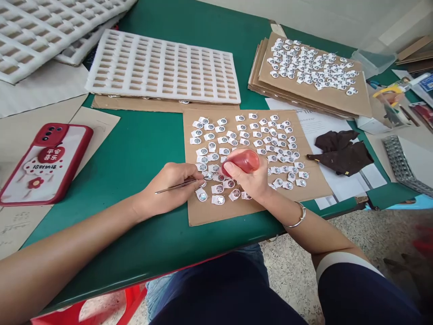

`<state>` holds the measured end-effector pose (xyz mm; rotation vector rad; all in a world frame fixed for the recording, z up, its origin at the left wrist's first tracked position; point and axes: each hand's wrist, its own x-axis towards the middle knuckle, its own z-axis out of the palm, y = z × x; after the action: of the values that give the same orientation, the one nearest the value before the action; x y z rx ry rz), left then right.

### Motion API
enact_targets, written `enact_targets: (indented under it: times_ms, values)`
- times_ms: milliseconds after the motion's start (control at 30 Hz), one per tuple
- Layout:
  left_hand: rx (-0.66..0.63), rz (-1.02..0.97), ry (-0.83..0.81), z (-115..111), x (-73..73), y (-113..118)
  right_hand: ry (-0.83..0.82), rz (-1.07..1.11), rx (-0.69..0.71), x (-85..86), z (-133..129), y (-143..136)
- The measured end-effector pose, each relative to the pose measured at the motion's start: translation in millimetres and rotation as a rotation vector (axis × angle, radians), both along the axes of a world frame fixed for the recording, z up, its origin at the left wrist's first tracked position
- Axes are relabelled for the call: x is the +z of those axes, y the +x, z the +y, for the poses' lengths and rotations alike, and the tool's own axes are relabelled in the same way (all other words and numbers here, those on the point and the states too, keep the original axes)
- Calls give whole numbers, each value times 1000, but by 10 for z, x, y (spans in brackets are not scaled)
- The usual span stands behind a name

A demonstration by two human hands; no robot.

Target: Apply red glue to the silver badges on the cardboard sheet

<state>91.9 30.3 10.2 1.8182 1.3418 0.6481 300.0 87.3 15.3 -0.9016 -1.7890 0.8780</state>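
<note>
My left hand (171, 187) grips thin metal tweezers (176, 186), their tip lying among small round parts on white tabs (250, 137). Those parts are spread in rows over a brown cardboard sheet (203, 214) on the green table (142, 144). My right hand (252, 180) is closed around a small red squeeze bottle (245, 160), its nozzle end pointing left and down toward the parts near the tweezers' tip. A silver bangle (297, 216) circles my right wrist.
A red phone (43, 162) lies at left on paper. White foam grid trays (162, 67) sit at the back. A cardboard stack (352, 101) with more parts is at back right, a dark cloth (341, 151) beside it. Clutter fills the right edge.
</note>
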Motion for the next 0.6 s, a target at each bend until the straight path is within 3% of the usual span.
enact_targets:
  times_ms: [600]
  values:
    - [-14, -23, 37, -9, -3, -3, 64, -20, 37, -23, 1, -25]
